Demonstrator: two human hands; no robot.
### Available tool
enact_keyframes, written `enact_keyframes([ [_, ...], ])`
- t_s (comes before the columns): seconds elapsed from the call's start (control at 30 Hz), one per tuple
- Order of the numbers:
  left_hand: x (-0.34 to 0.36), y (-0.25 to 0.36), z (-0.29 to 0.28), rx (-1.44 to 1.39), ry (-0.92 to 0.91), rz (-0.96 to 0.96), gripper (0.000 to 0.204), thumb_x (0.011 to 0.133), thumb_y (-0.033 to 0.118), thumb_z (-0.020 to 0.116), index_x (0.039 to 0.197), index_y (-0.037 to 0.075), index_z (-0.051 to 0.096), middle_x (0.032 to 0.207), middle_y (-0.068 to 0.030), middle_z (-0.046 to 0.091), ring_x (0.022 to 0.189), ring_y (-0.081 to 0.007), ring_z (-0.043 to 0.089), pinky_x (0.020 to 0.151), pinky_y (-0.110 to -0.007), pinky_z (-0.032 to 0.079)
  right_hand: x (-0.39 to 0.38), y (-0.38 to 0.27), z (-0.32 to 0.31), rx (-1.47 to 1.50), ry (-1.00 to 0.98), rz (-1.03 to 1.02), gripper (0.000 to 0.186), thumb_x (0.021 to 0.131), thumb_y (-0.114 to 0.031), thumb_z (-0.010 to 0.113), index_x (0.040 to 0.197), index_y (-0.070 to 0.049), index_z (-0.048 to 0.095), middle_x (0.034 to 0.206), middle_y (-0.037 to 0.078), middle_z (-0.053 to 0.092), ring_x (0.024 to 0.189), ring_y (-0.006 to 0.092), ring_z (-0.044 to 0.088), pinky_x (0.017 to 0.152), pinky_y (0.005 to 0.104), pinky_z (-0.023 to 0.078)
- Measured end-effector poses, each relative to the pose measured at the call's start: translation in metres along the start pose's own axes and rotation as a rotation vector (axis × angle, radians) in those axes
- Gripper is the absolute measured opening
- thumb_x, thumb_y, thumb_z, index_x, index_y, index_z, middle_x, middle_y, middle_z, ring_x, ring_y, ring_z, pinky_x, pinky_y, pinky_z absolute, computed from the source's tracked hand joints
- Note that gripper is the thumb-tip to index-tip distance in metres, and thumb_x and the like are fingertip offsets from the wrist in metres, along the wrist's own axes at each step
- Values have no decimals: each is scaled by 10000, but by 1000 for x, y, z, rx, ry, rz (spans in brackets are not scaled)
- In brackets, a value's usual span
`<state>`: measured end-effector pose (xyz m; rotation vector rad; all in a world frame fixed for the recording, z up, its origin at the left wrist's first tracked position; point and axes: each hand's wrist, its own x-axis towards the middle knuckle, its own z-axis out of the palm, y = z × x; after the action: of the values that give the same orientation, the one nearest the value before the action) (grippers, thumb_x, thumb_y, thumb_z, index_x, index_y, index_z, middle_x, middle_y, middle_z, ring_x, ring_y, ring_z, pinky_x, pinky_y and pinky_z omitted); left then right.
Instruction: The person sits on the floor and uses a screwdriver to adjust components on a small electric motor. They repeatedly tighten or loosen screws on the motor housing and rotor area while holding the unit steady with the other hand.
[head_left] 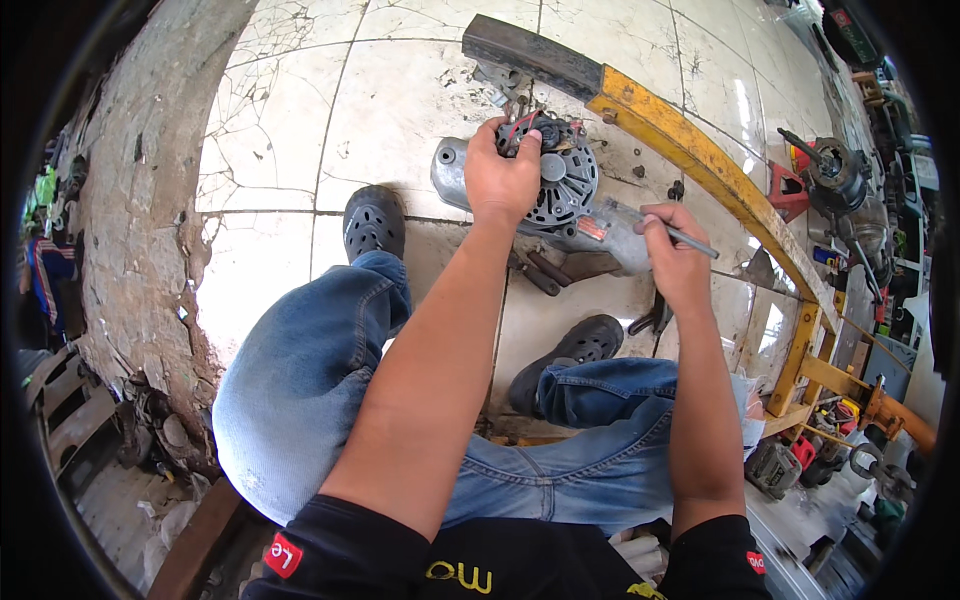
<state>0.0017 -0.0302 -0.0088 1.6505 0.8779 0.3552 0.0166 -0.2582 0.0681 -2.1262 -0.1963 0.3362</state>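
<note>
My left hand (500,175) is closed on the dark upper part of a round, finned metal machine (560,195) with red wires (520,127), its thumb pressed on a black component. The machine sits on a long silver housing (448,165) with a red label on its right part. My right hand (675,250) grips a thin grey metal rod (698,243) over that right part, to the right of the round piece; I cannot make out the rod's hidden end. Dark hand tools (548,275) lie on the tiles just below the housing.
A yellow steel arm (700,150) arches over the tiled floor (270,130) to a frame at lower right. My shoes (375,230) flank the machine. Tools and mechanical parts (835,175) crowd the right edge. A broken concrete edge (130,250) and a slatted metal piece (70,420) are at left.
</note>
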Motion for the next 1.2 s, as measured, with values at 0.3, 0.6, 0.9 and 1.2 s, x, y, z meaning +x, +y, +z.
enact_keyframes([
  [0.3,50,-6,-13,-2,-460,57,709,802,390,814,1379,30,612,1234,-200,700,1168,-291,658,1010,-364,496,-7,-33,5,218,-219,93,286,1014,-162,612,1244,-9,682,886,33,692,660,74,571,604,227,460],
  [0.6,46,26,-18,325,-474,72,723,744,445,885,1271,-5,677,1103,-151,739,990,-223,710,882,-331,556,-13,-19,26,295,-230,67,243,964,-68,671,1196,-14,720,762,-48,599,666,12,485,589,194,402],
  [0.9,43,10,-12,214,-412,55,641,770,376,892,1235,-20,696,1035,-137,744,887,-165,707,790,-287,571,-11,-26,25,94,-351,-28,204,935,-86,682,1112,-10,748,799,0,670,701,38,534,634,229,458],
  [1.2,45,9,-8,172,-420,28,670,723,436,896,1220,22,721,1052,-163,752,947,-222,718,849,-330,562,-11,-27,33,121,-198,-61,231,923,-115,682,1119,-4,737,801,77,701,685,77,573,646,245,474],
])
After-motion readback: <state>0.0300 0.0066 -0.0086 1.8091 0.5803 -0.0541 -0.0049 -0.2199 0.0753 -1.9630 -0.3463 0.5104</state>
